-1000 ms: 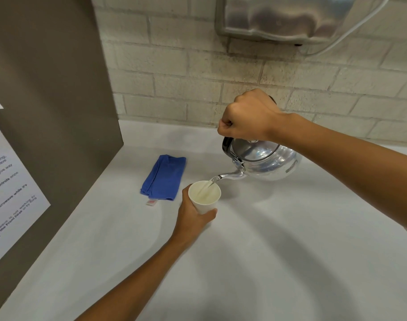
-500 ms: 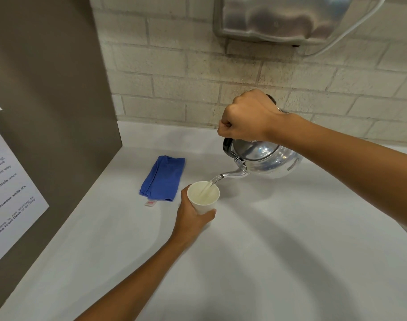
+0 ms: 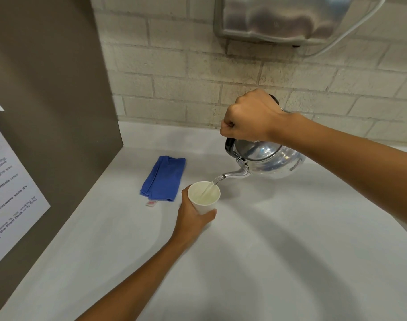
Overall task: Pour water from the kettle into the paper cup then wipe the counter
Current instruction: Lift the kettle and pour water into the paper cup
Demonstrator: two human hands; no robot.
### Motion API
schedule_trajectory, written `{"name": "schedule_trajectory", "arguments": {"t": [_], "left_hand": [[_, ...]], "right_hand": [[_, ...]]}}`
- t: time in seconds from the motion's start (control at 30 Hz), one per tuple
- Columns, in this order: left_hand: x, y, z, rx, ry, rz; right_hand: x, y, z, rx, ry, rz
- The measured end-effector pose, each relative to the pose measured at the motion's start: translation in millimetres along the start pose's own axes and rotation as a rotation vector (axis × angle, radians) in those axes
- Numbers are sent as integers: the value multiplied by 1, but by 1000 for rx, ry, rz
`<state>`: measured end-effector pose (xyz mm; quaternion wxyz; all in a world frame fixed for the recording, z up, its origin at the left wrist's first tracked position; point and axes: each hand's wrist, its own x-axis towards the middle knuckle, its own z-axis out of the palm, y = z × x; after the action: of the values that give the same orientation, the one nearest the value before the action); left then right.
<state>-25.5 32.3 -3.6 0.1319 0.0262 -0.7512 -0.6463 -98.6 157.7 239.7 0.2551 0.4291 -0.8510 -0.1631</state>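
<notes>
A shiny metal kettle (image 3: 269,159) is tilted to the left, and my right hand (image 3: 251,117) grips its black handle from above. A thin stream of water runs from its spout into a white paper cup (image 3: 204,197), which holds some water. My left hand (image 3: 192,216) is wrapped around the cup's lower side on the white counter (image 3: 278,251). A folded blue cloth (image 3: 163,178) lies flat on the counter just left of the cup.
A brown panel (image 3: 52,100) with a printed paper notice (image 3: 8,195) walls off the left side. A pale brick wall (image 3: 197,84) runs along the back, and a metal dispenser (image 3: 281,17) hangs on it above the kettle.
The pour goes on, with both hands nearly still. The kettle and cup hold about the same positions; the view has shifted slightly.
</notes>
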Motion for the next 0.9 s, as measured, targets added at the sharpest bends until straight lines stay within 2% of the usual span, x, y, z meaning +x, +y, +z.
{"name": "schedule_trajectory", "arguments": {"t": [0.9], "left_hand": [[-2, 0, -1, -17, 9, -4]], "right_hand": [[-1, -2, 2, 40, -5, 43]]}}
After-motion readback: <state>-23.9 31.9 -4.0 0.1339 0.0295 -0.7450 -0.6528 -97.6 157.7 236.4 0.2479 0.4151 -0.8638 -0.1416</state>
